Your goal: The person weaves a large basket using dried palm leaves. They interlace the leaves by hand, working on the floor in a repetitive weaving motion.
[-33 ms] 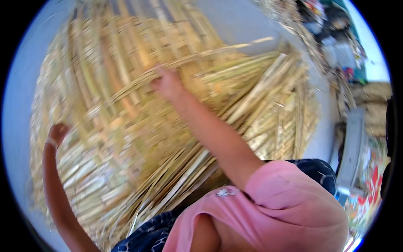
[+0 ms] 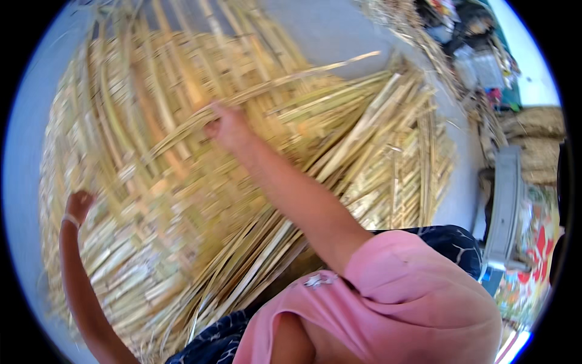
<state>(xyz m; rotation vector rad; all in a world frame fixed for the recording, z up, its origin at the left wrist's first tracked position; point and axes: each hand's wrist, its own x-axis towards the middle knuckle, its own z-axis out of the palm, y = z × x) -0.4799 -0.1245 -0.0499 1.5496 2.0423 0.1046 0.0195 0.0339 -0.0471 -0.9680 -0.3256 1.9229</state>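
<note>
A large mat of flat, straw-coloured split-reed strips (image 2: 182, 209) spreads in front of me, its far part a row of long unwoven strips. My right hand (image 2: 230, 127) is closed around a thin bundle of strips (image 2: 291, 77) that lies slantwise across the mat, its tip pointing to the far right. At the mat's left edge my left hand (image 2: 80, 205) is curled with fingers bent in. A pale band circles that wrist. Whether the left fingers pinch a strip is hidden. Loose long strips (image 2: 257, 255) lie close to my lap.
More loose strips (image 2: 357, 136) are heaped on the mat's right side. The floor (image 2: 339, 30) is grey-blue. At the far right stand a grey plastic object (image 2: 504, 203), straw-coloured bundles (image 2: 536, 145) and a pile of mixed bags (image 2: 479, 64).
The whole view has shifted slightly, so the mat and both hands appear a little farther left. Both hands keep about the same places on the mat.
</note>
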